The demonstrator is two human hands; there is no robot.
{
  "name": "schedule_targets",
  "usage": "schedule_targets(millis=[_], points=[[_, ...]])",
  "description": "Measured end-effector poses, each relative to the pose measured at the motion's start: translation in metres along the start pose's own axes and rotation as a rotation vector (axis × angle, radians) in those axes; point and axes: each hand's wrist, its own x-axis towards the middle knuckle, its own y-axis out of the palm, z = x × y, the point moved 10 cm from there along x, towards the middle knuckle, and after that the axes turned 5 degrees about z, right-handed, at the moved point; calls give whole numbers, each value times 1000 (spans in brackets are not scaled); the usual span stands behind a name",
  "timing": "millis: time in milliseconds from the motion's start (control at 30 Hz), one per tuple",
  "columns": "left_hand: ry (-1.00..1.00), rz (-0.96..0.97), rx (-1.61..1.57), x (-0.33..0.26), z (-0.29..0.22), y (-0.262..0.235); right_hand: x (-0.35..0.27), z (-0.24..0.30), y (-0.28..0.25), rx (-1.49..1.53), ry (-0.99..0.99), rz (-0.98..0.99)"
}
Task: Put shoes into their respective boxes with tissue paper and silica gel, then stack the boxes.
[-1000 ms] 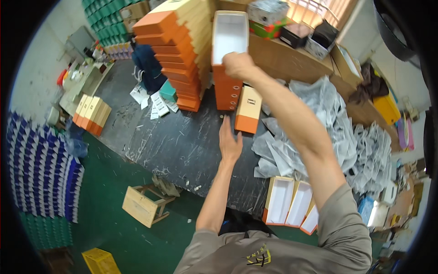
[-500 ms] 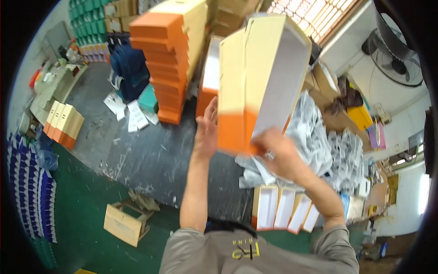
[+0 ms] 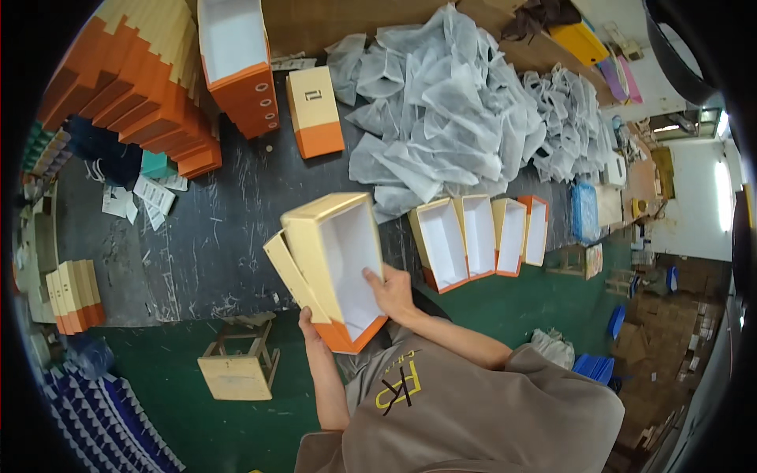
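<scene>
I hold an open cream and orange shoe box (image 3: 335, 264) tilted over the front edge of the dark table (image 3: 213, 252), its white inside facing up. My right hand (image 3: 392, 290) grips the box's right wall, thumb inside. My left hand (image 3: 306, 323) supports its lower left corner from beneath, next to the lid (image 3: 285, 272) that sticks out along the box's left side.
A row of open boxes (image 3: 477, 236) lies at the table's front right. A heap of white bags (image 3: 449, 110) fills the back right. Orange box stacks (image 3: 150, 94) stand back left, one closed box (image 3: 315, 122) beside them. A wooden stool (image 3: 236, 366) stands on the green floor.
The box has come down from high at the stack to just above the table's front edge, close to my body. My view has tilted down toward the table.
</scene>
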Motion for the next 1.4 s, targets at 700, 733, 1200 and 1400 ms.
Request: schedule_targets(millis=[700, 733, 1200, 1400], points=[[333, -263, 2072, 71, -1, 129, -27, -195, -275, -479, 91, -547], [357, -275, 2131, 72, 10, 136, -28, -221, -315, -444, 70, -660], [167, -331, 2013, 130, 209, 160, 15, -442, -475, -518, 330, -147], [266, -291, 2035, 149, 244, 189, 45, -432, -521, -542, 202, -204]])
